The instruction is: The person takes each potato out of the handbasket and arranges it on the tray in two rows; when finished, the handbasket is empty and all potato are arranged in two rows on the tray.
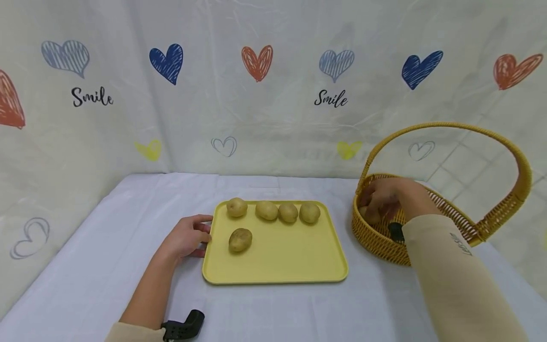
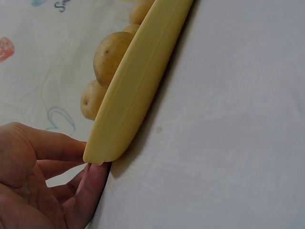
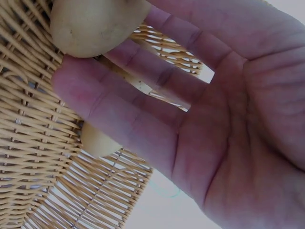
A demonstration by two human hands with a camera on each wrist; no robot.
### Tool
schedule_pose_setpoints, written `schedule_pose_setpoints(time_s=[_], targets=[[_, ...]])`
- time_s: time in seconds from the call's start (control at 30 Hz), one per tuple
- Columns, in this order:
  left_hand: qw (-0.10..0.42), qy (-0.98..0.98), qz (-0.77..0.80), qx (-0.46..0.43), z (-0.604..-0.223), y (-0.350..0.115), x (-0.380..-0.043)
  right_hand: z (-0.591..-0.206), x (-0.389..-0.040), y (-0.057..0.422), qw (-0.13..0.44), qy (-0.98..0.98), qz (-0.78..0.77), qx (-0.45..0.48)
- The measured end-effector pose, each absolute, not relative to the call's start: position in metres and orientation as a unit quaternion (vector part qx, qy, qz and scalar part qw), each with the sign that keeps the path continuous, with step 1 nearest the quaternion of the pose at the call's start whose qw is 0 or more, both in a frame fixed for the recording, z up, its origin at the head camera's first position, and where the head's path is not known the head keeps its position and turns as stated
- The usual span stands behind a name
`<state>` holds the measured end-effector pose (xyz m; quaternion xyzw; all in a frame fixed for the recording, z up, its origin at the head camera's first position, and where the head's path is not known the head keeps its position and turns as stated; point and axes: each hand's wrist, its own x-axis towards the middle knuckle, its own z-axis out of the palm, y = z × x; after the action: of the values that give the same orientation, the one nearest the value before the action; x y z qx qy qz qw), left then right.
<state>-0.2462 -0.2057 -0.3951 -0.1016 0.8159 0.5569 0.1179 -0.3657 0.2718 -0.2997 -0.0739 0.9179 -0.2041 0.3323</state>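
Note:
On the white-covered table lies a yellow tray point(image 1: 290, 259) with several potatoes on it. Most sit in a row along its far side, and one potato point(image 1: 240, 240) is nearer the left edge. My left hand point(image 1: 189, 236) holds the tray's left rim between thumb and fingers, seen close up in the left wrist view at the tray's corner point(image 2: 107, 138). Inside the wicker basket point(image 1: 380, 247) on the right, my right hand point(image 1: 386, 195) grips a potato point(image 3: 95, 28) at its fingertips. Another potato point(image 3: 97, 140) shows below the fingers, partly hidden by them.
The basket's tall arched handle point(image 1: 453, 125) rises over my right forearm. A white curtain point(image 1: 286, 118) printed with hearts hangs behind the table. White tablecloth point(image 1: 273, 313) lies in front of the tray and between tray and basket.

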Motion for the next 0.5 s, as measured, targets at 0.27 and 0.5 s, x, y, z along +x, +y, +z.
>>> schedule_pose_setpoints(time_s=[0.27, 0.5], targets=[[0.114, 0.817, 0.557, -0.099, -0.3958, -0.2073, -0.2457, -0.2999, -0.3638, 0.2664, 0.318, 0.930, -0.164, -0.078], [0.114, 0.816, 0.559, -0.096, -0.3973, -0.2074, -0.2467, -0.3003, -0.3652, 0.2654, 0.315, 0.930, -0.168, -0.082]])
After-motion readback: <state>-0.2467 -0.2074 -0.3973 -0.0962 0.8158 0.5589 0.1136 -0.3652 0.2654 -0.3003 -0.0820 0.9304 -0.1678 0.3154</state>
